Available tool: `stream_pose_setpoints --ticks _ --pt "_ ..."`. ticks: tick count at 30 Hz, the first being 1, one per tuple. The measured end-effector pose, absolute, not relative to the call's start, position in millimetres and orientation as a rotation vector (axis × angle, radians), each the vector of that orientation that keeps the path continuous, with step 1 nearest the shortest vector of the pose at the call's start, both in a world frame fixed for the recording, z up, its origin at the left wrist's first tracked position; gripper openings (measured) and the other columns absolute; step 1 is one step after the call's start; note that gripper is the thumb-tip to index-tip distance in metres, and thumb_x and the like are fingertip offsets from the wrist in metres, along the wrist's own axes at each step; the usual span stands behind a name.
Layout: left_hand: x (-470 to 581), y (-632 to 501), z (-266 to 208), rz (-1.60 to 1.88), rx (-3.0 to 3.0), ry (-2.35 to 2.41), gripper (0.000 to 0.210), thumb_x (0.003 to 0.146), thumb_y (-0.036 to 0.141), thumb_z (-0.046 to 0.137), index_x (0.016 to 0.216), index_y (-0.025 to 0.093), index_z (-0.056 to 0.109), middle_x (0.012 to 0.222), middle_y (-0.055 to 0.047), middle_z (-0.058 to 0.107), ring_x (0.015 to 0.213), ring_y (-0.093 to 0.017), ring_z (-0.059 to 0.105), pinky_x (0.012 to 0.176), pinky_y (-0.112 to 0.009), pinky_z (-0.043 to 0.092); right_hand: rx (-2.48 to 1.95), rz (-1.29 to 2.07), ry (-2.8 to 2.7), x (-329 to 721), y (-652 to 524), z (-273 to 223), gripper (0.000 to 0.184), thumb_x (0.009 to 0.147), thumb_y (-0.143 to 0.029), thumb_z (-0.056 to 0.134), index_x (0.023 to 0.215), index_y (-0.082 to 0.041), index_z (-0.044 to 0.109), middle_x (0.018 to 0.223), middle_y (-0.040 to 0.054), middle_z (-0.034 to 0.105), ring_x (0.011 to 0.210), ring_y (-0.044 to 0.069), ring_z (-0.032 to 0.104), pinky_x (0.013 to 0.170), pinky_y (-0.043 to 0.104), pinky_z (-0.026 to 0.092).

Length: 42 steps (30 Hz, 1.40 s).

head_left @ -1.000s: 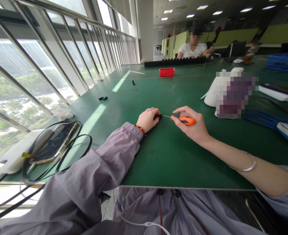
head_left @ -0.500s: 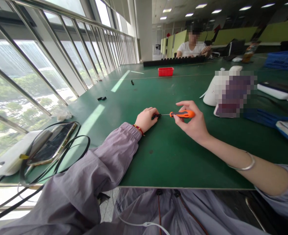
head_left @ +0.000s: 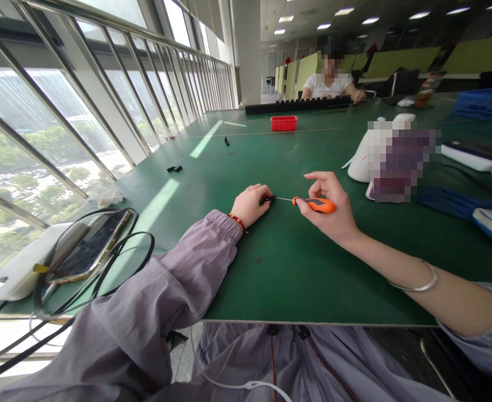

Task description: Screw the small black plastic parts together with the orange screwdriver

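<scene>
My left hand (head_left: 252, 204) rests on the green table and pinches a small black part (head_left: 267, 199), mostly covered by my fingers. My right hand (head_left: 333, 209) is closed on the orange and grey handle of a screwdriver (head_left: 321, 206); its index finger is lifted and curled above the handle. The thin metal shaft points left, and its tip meets the right end of the black part. What kind of part it is I cannot make out.
Small black pieces (head_left: 174, 168) and another black piece (head_left: 226, 141) lie further off. A red bin (head_left: 283, 123) stands beyond. Phone and cables (head_left: 92, 245) lie left; a white object (head_left: 361, 156), a blue glove-like item (head_left: 450, 204) and a blue basket (head_left: 484, 105) are right. A person sits opposite.
My right hand has shifted slightly right and the screwdriver handle has tipped a little lower. My left hand keeps its place. The person opposite has lowered a hand to the table.
</scene>
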<state>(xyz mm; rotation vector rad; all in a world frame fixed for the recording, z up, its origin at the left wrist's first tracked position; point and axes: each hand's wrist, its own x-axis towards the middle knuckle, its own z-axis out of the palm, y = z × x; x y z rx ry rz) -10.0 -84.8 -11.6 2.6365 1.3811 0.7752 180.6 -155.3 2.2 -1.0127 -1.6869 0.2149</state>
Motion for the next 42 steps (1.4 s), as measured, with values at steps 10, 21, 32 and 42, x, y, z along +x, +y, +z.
stream_pose_setpoints --ticks 10,21,32,42 --pt "-10.3 -83.4 -12.7 0.781 2.639 1.366 0.013 0.078 0.017 0.053 0.087 0.019 0.063 0.09 -0.003 0.063 0.087 -0.018 0.058 0.078 -0.03 0.047 -0.979 0.191 -1.637 181.3 -153.3 2.1 0.036 0.071 -0.021 0.065 0.105 -0.022 0.051 0.066 -0.0055 0.048 0.059 0.012 0.05 0.061 0.028 0.043" --pt "-11.6 -84.5 -9.6 0.774 2.626 1.385 0.015 0.078 0.016 0.052 0.087 0.019 0.063 0.09 -0.003 0.064 0.087 -0.018 0.058 0.077 -0.029 0.047 -0.963 0.207 -1.62 178.5 -154.9 6.4 0.035 0.071 -0.02 0.065 0.104 -0.021 0.051 0.07 -0.0043 0.05 0.061 0.013 0.051 0.063 0.028 0.044" --pt "-10.2 -85.8 -7.9 0.759 2.638 1.401 0.014 0.078 0.017 0.053 0.088 0.019 0.063 0.092 -0.003 0.064 0.088 -0.018 0.058 0.078 -0.03 0.047 -0.98 0.178 -1.6 179.0 -156.8 8.9 0.028 0.073 -0.023 0.064 0.099 -0.021 0.053 0.066 -0.0047 0.049 0.056 0.012 0.05 0.059 0.027 0.044" --pt "-11.1 -83.4 -10.1 0.769 2.636 1.365 0.014 0.08 0.017 0.053 0.088 0.019 0.064 0.092 -0.003 0.064 0.089 -0.018 0.058 0.079 -0.03 0.047 -1.057 0.194 -1.557 179.6 -155.2 8.8 0.016 0.075 -0.028 0.065 0.088 -0.021 0.056 0.067 -0.0024 0.054 0.058 0.012 0.054 0.057 0.027 0.044"
